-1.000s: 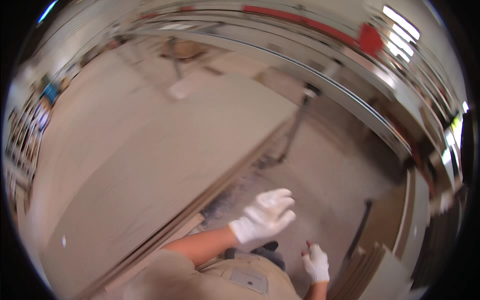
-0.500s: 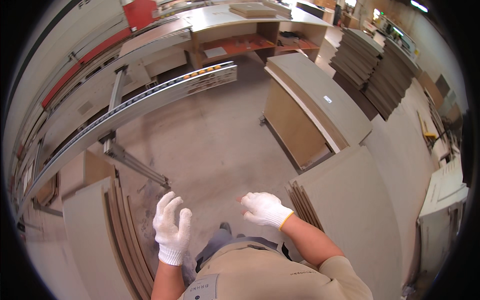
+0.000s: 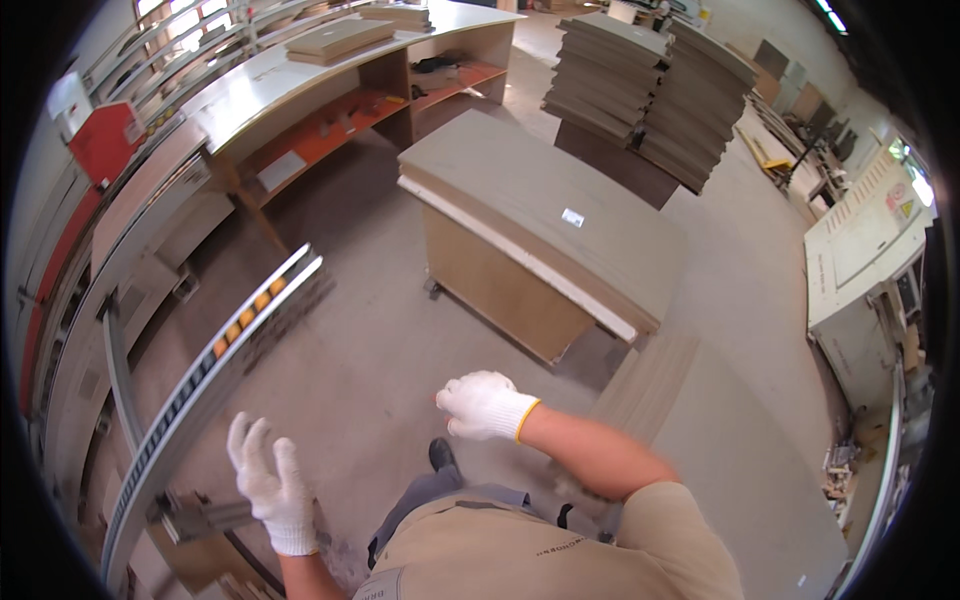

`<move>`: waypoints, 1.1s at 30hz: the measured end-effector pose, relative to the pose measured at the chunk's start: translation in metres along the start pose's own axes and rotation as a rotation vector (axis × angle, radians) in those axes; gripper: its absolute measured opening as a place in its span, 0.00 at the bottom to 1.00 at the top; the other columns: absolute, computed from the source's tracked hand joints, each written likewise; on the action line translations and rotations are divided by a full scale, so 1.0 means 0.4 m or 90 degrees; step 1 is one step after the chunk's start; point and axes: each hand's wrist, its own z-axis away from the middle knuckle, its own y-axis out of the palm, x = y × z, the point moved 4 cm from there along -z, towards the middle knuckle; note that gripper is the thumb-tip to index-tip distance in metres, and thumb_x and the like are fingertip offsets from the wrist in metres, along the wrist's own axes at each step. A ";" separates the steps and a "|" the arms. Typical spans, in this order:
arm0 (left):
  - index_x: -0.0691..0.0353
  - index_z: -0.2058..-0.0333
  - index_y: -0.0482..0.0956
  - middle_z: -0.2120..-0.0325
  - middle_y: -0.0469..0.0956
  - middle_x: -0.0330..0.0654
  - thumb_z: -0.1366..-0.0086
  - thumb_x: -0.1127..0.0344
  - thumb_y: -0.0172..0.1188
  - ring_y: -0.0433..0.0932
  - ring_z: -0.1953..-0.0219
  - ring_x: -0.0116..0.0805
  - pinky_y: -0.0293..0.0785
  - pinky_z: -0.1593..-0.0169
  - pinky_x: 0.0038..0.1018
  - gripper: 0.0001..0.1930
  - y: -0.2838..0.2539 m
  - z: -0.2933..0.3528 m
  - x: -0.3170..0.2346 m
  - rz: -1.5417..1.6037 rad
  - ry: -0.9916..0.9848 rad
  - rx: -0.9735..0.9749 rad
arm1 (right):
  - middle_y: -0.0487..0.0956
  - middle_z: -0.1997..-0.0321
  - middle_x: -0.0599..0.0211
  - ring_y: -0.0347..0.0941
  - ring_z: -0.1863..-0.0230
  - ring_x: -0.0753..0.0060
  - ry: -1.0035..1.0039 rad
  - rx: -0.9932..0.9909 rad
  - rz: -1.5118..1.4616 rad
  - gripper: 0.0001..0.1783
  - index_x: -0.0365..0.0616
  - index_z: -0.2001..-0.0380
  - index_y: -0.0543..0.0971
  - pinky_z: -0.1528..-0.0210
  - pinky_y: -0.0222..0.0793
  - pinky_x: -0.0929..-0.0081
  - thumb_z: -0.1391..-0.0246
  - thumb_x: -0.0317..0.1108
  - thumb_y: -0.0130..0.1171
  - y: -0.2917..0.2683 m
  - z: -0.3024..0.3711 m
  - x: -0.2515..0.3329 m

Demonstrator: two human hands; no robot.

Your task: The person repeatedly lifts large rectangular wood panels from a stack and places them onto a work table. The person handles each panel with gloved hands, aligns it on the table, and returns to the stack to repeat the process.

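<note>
My left hand [image 3: 272, 490], in a white knit glove, is raised at the lower left with its fingers apart and nothing in it. Close beside it runs a metal roller rail [image 3: 190, 385] with orange and black rollers. My right hand [image 3: 487, 406], gloved the same way, hangs in front of my body with its fingers curled inward; its palm and fingertips are turned from view. Beyond it stands a board stack [image 3: 545, 190] with a small white label on top. Another pile of grey panels [image 3: 735, 460] lies to the right of my right forearm.
Tall stacks of panels [image 3: 605, 80] rise at the back. A long workbench [image 3: 250, 95] with orange shelves spans the far left, near a red machine part [image 3: 105, 140]. A pale electrical cabinet [image 3: 865, 250] stands at the right. Concrete floor [image 3: 345, 345] lies between the rail and the board stack.
My view has swung to the right, so the bench, rail and board stacks sit further left. Both hands appear a little further left, and their poses look much the same.
</note>
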 end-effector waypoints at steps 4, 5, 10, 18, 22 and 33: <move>0.73 0.44 0.75 0.33 0.66 0.60 0.30 0.68 0.59 0.67 0.32 0.56 0.60 0.29 0.43 0.19 0.096 -0.229 0.086 0.059 -0.033 -0.038 | 0.82 0.52 0.54 0.80 0.50 0.46 0.062 0.005 -0.063 0.16 0.46 0.54 0.81 0.49 0.76 0.49 0.42 0.41 0.56 -0.032 -0.099 -0.115; 0.73 0.42 0.74 0.32 0.65 0.60 0.28 0.67 0.58 0.66 0.32 0.55 0.60 0.29 0.43 0.20 0.099 -0.278 0.092 -0.077 0.006 -0.040 | 0.82 0.51 0.54 0.80 0.50 0.46 0.073 0.011 -0.072 0.17 0.46 0.54 0.81 0.49 0.76 0.49 0.42 0.41 0.55 -0.050 -0.110 -0.131; 0.71 0.38 0.71 0.33 0.67 0.56 0.25 0.63 0.56 0.67 0.32 0.52 0.63 0.31 0.39 0.22 0.269 -0.505 0.145 -0.053 -0.054 -0.062 | 0.82 0.48 0.56 0.81 0.48 0.48 0.150 0.063 -0.117 0.19 0.48 0.51 0.81 0.49 0.77 0.49 0.42 0.43 0.54 -0.091 -0.219 -0.274; 0.76 0.48 0.81 0.48 0.81 0.63 0.24 0.52 0.54 0.79 0.45 0.58 0.72 0.39 0.42 0.26 0.393 -0.627 0.143 -0.124 -0.274 0.174 | 0.83 0.52 0.51 0.81 0.51 0.44 0.113 0.029 -0.109 0.18 0.46 0.53 0.81 0.51 0.77 0.48 0.42 0.42 0.54 -0.243 -0.523 -0.558; 0.77 0.50 0.82 0.52 0.82 0.63 0.22 0.55 0.53 0.80 0.50 0.58 0.74 0.43 0.42 0.24 0.382 -0.613 0.164 -0.168 -0.303 0.200 | 0.83 0.53 0.47 0.80 0.51 0.43 0.085 -0.004 -0.149 0.18 0.44 0.54 0.82 0.49 0.76 0.48 0.44 0.38 0.54 -0.441 -0.691 -0.671; 0.60 0.53 0.79 0.66 0.79 0.52 0.28 0.51 0.58 0.80 0.66 0.54 0.77 0.60 0.47 0.18 0.417 -0.694 0.171 -0.276 -0.337 0.544 | 0.65 0.25 0.46 0.49 0.21 0.44 0.308 -0.378 -0.036 0.34 0.40 0.34 0.73 0.19 0.37 0.49 0.42 0.44 0.57 -0.572 -1.045 -1.106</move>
